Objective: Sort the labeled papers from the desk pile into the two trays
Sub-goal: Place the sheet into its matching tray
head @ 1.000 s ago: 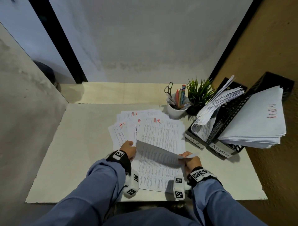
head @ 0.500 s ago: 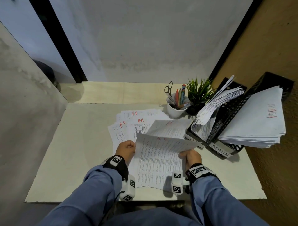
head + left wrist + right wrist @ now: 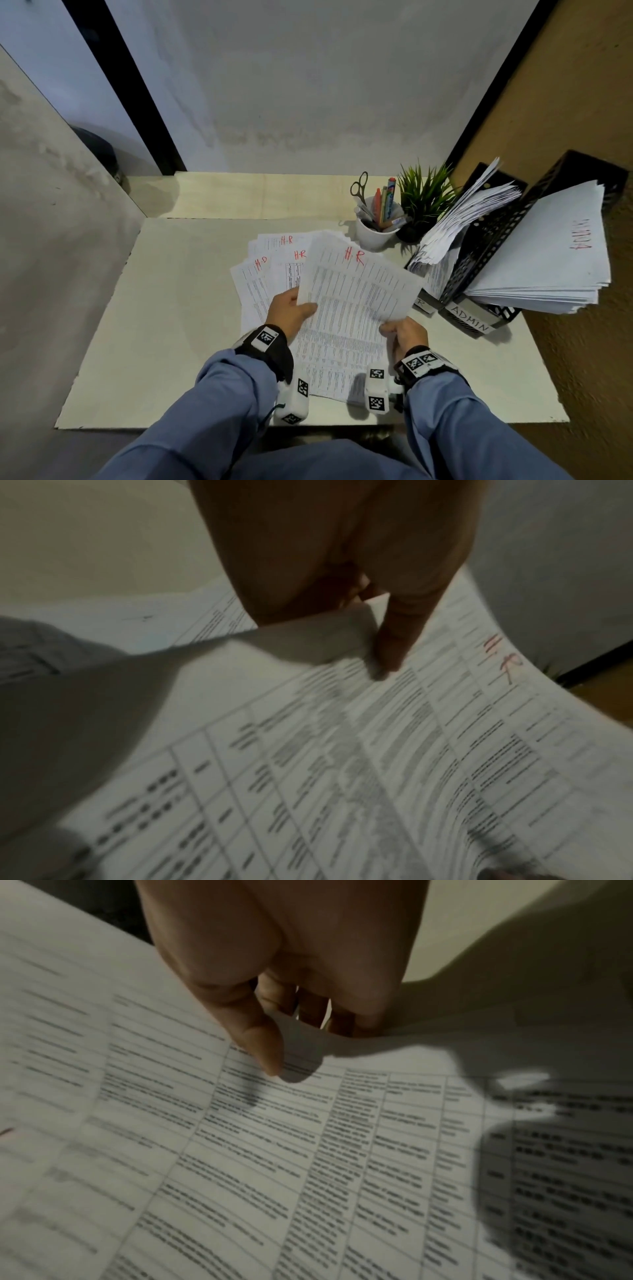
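Observation:
I hold one printed sheet (image 3: 356, 284), marked "H.R" in red, up off the desk with both hands. My left hand (image 3: 301, 303) pinches its left edge, thumb (image 3: 387, 647) on top. My right hand (image 3: 390, 325) pinches the near right corner, thumb (image 3: 263, 1047) over the paper. Below lies the fanned pile of papers (image 3: 270, 274), with red "H.R" marks on several. At the right stand two black mesh trays. The HR tray (image 3: 424, 303) holds curled sheets, its label partly hidden. The ADMIN tray (image 3: 469, 318) holds a thick stack (image 3: 548, 263).
A white cup (image 3: 375, 233) with scissors and pens and a small green plant (image 3: 424, 202) stand behind the pile, left of the trays. A brown wall closes the right side. Bare desk (image 3: 178, 308) stretches to the left of the pile.
The top sheet, first curled low over the pile, has been lifted by both hands and turned up so its red "H.R" mark shows. It now hangs higher and slightly right.

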The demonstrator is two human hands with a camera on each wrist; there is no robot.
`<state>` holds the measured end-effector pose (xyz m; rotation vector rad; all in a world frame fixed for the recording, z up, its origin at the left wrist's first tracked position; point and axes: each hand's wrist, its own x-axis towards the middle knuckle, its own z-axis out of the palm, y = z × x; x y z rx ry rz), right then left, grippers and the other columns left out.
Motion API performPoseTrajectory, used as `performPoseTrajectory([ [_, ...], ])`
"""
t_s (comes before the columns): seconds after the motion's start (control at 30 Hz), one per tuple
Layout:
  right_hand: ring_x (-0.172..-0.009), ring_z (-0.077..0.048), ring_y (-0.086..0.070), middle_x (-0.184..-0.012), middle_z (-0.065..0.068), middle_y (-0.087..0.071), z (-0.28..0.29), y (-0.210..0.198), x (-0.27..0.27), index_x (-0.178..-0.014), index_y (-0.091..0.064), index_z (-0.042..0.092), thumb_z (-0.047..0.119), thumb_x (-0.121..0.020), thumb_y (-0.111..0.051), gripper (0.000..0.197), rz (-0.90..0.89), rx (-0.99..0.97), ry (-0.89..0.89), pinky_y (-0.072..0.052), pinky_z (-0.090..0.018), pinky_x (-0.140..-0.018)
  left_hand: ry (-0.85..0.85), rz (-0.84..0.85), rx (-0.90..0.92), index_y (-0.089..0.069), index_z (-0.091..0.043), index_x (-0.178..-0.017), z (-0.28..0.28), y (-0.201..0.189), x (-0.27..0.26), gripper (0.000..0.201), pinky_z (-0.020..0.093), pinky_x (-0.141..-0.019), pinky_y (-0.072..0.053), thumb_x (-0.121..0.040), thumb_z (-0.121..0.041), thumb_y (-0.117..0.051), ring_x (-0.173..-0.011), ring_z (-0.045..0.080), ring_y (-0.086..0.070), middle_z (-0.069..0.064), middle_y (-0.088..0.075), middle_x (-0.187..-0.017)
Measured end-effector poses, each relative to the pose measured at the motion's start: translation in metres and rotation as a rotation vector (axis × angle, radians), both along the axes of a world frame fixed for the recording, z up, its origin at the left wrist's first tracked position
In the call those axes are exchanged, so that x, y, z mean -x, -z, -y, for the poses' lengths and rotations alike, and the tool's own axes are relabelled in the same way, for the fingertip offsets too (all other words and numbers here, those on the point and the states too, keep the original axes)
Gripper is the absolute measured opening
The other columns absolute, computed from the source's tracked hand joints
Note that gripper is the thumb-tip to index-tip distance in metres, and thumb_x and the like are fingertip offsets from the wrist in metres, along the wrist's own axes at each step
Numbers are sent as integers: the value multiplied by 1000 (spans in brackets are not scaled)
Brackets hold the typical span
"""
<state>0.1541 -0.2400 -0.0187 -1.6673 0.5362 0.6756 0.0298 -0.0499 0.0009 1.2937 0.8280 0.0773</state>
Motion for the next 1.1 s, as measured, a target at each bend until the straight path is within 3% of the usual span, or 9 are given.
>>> performPoseTrajectory([
  [0.07, -68, -25, -55, -71, -12, -61, -1, -4, 1, -81, -60, -1, -23, -64, -55, 28, 25, -38, 29, -47, -30, -65, -10, -22, -30, -59, -6, -64, -1, 4, 0, 6, 41, -81, -46, -62, -1, -56, -84, 28, -58, 11, -61, -88],
  [0.17, -68, -24, -55, -83, -19, -65, 0, -3, 0, -102, -60, 9, -20, -68, -44, 47, 54, -110, 72, -44, -28, -59, -70, -21, 27, -47, -13, -46, -2, 0, 2, 15, 38, -76, -33, -51, 1, -47, -81, 24, -42, 9, -43, -77],
  [0.27, -68, -24, -53, -76, -10, -68, -3, 0, -1, -89, -70, 13, -18, -60, -50, 47, 42, -186, -8, -41, -32, -63, -51, -47, -4, -38, -19, -34, -4, -5, 7, 32, 34, -71, -28, -54, 5, -45, -74, 23, -38, 3, -35, -61],
  [0.43, -79, -28, -58, -81, -18, -62, -17, -16, 7, -54, -52, 4, -25, -71, -48, 34, 53, -320, -14, -48, -32, -72, -196, -119, -115, -49, -11, -51, -15, 16, 12, 34, 30, -79, -41, -62, 15, -31, -75, 20, -49, 7, -50, -68],
  [0.53, -95, -34, -59, -102, -20, -65, -13, -8, 9, -41, -56, 9, -21, -70, -49, 43, -7, -331, -14, -50, -40, -76, -300, -247, -216, -50, -18, -47, -23, 26, 16, 44, 29, -65, -44, -69, 15, -33, -65, 24, -51, 7, -52, -62],
  [0.67, -106, -47, -58, -112, -27, -64, -12, -2, 13, -44, -56, 6, -18, -60, -47, 29, -32, -352, -26, -47, -55, -95, -293, -349, -330, -59, -18, -64, -25, 25, 18, 39, 33, -78, -49, -80, 11, -39, -87, 32, -61, 9, -66, -88],
  [0.87, -101, -35, -58, -99, -18, -67, -10, -1, 12, -44, -60, 9, -11, -59, -49, 27, -35, -275, -19, -41, -45, -102, -277, -393, -255, -54, -9, -111, -23, 19, 14, 29, 30, -90, -44, -83, -3, -59, -95, 25, -54, 5, -54, -103],
  [0.97, -116, -42, -51, -113, -29, -62, -9, -7, 16, -47, -60, 7, -10, -58, -49, 22, -30, -247, -36, -34, -54, -108, -235, -354, -251, -56, -11, -107, -23, 19, 16, 34, 37, -91, -50, -75, -7, -69, -92, 25, -59, 5, -59, -98],
  [1.1, -116, -44, -52, -122, -37, -52, -10, -7, 15, -46, -57, 7, -18, -68, -43, 36, -25, -270, -10, -39, -43, -99, -154, -301, -401, -60, -13, -89, -22, 16, 17, 24, 29, -73, -47, -70, -3, -70, -74, 20, -56, -3, -56, -73],
])
